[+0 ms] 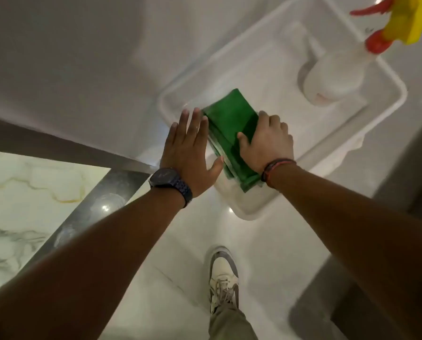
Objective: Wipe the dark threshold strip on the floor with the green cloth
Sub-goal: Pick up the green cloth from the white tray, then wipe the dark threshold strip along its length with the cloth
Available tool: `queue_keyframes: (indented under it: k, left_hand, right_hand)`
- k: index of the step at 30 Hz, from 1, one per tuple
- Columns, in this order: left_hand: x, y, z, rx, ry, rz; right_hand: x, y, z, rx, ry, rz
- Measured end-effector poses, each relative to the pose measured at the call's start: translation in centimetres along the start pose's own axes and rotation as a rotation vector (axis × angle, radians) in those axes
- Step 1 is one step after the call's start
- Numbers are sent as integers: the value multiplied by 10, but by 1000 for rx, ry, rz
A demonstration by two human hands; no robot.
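Right hand (266, 141): fingers curled over the folded green cloth (232, 133), thumb pressed on its upper face, gripping it. The cloth, a soft rectangular stack, lies in a shallow white plastic tray (386, 104) on the floor. Left hand (190, 153): fingers straight and spread, holding nothing, beside the cloth's edge. A white spray bottle (335, 77) stands in the tray. The glossy dark threshold strip (99, 200) runs between marble-patterned tiles, lower left.

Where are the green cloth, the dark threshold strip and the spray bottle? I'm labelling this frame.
green cloth (229, 123): head view, on its folded top face.
dark threshold strip (102, 197): head view, on its glossy middle stretch.
spray bottle (332, 77): head view, on its white body.
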State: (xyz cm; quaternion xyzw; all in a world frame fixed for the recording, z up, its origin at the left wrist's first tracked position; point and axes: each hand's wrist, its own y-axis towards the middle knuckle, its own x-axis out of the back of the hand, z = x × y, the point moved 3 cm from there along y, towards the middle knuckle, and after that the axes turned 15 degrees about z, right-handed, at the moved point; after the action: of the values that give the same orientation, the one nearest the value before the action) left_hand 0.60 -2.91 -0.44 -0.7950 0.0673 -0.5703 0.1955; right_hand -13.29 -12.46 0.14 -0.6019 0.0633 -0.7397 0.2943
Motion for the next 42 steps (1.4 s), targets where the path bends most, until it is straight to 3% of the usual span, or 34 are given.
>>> queue_keyframes:
  k: [3,6,9,15,19,23,27,31,36,39,42]
  left_hand:
    - [-2,1,0,-23,53,-27]
    - [-2,-4,2,-73,78,-26]
    - [7,-21,11,-79,38,-23]
    - [33,-99,55,-56,-128,-55]
    - [23,-174,103,80,-235,-75]
    - [-41,-243,176,209,-260,-46]
    - [-139,-292,250,425,-284,-54]
    - [-263,-312,308,612,-310,-26]
    - [-379,-294,363,784,-288,-35]
    - [-412,-284,387,870,-268,-121]
    - [-425,-280,406,952,-251,-211]
  right_hand:
    - [-3,13,-12,-82,33,-5]
    - [-4,21,-18,-130,114,113]
    - [7,10,-5,18,150,114]
    - [36,-74,65,344,-176,-76]
    - [21,-142,123,520,-20,-167]
    - [-60,-169,170,564,68,-35]
    - [-188,-146,198,545,8,314]
    - [-316,-103,214,598,-38,498]
    - [-414,-29,203,550,183,386]
    - [-449,1,190,502,-101,134]
    - [-476,13,199,719,-346,69]
